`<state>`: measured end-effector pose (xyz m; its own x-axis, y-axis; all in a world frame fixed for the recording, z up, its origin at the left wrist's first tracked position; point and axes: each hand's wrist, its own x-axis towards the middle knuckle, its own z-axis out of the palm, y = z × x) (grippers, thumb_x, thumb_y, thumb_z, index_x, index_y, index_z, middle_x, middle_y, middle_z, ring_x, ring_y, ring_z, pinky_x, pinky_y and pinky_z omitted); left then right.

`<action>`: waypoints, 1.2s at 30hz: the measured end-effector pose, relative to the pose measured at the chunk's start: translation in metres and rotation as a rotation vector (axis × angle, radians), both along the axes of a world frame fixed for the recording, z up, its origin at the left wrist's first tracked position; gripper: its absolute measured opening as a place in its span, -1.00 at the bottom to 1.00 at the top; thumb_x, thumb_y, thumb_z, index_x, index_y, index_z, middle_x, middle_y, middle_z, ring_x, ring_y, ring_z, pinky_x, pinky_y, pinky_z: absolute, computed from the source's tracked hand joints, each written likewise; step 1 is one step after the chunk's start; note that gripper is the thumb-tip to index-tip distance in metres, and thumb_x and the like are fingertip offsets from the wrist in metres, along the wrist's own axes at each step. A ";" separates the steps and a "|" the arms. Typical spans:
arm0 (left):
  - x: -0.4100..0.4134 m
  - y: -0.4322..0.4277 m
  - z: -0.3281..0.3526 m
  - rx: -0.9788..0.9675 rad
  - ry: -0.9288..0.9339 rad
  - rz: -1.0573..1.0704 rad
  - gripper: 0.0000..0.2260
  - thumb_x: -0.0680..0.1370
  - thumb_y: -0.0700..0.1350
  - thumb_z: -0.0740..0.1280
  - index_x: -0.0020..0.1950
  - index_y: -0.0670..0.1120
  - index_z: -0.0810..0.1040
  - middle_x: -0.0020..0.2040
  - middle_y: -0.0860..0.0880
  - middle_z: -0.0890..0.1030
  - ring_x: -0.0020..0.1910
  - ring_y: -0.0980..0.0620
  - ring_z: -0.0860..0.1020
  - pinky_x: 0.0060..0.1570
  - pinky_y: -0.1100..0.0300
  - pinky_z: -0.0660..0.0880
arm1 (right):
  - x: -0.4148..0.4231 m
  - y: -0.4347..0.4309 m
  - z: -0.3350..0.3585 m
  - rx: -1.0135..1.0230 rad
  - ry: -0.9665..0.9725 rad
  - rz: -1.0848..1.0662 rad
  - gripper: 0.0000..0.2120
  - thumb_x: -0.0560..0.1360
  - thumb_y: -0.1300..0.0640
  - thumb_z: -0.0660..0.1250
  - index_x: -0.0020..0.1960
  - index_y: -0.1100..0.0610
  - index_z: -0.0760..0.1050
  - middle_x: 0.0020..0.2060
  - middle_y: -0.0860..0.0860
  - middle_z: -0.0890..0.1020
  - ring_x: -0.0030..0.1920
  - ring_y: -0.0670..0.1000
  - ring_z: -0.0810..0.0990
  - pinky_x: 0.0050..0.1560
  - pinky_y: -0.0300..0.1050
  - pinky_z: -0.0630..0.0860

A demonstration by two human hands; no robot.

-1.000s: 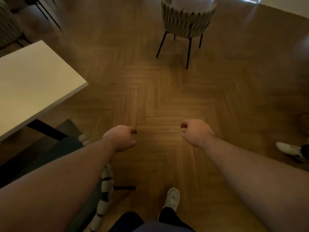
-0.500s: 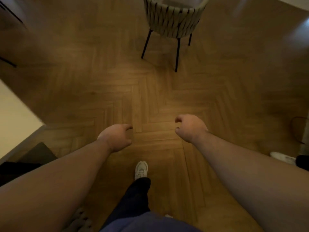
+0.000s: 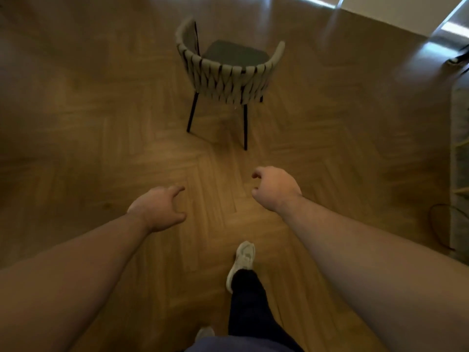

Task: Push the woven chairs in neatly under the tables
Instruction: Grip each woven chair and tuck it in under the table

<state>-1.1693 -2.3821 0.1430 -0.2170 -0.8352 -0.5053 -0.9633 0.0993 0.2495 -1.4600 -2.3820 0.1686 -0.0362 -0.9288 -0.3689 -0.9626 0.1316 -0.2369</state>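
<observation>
Shifted down-frame since half a second ago, upright on herringbone floor (image 3: 76,123): woven chair (image 3: 223,80), seat now visible, back toward the person. Nearer the person than chair, well apart from it: left hand (image 3: 157,209), fingers loosely spread, empty; right hand (image 3: 275,190), fingers loosely curled, empty. Farther still from chair: pale shoe (image 3: 242,262).

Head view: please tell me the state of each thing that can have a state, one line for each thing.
woven chair: upright on the floor, its back toward the person, seat bare, not under a table, no hand touches it.
left hand: fingers relaxed and spread, holds nothing.
right hand: fingers loosely curled, holds nothing.
shoe: on the floor, ahead of the person's body.
</observation>
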 end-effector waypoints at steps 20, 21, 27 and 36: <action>-0.040 -0.470 -0.023 -0.051 -0.062 -0.126 -0.12 0.49 0.14 0.45 0.73 0.04 0.12 0.71 -0.02 0.19 0.69 -0.11 0.10 0.64 0.00 0.14 | -0.047 -0.477 -0.017 -0.037 0.008 0.003 -0.41 0.56 -0.03 0.47 0.56 -0.06 0.42 0.44 0.01 0.54 0.43 0.13 0.51 0.38 0.18 0.55; -0.040 -0.496 -0.024 -0.059 -0.065 -0.145 -0.11 0.50 0.15 0.46 0.73 0.04 0.11 0.71 -0.02 0.18 0.69 -0.11 0.10 0.65 -0.01 0.13 | -0.046 -0.499 -0.020 -0.035 0.013 -0.007 -0.39 0.56 -0.03 0.47 0.57 -0.06 0.41 0.44 0.01 0.54 0.44 0.13 0.50 0.39 0.19 0.54; -0.046 -0.622 -0.028 -0.055 -0.126 -0.225 -0.08 0.51 0.15 0.47 0.74 0.03 0.05 0.73 -0.04 0.12 0.70 -0.12 0.04 0.66 -0.03 0.06 | -0.047 -0.605 -0.040 -0.043 0.069 0.018 -0.43 0.51 -0.01 0.47 0.50 -0.07 0.46 0.36 -0.02 0.58 0.37 0.12 0.53 0.37 0.17 0.53; -0.098 -0.753 -0.088 -0.098 -0.219 -0.261 -0.11 0.52 0.11 0.48 0.73 0.06 0.05 0.68 -0.06 0.24 0.63 -0.15 0.23 0.57 -0.12 0.31 | -0.068 -0.720 -0.115 0.166 0.181 0.171 -0.29 0.51 -0.07 0.51 0.59 -0.08 0.34 0.47 -0.01 0.49 0.51 0.14 0.41 0.59 0.32 0.27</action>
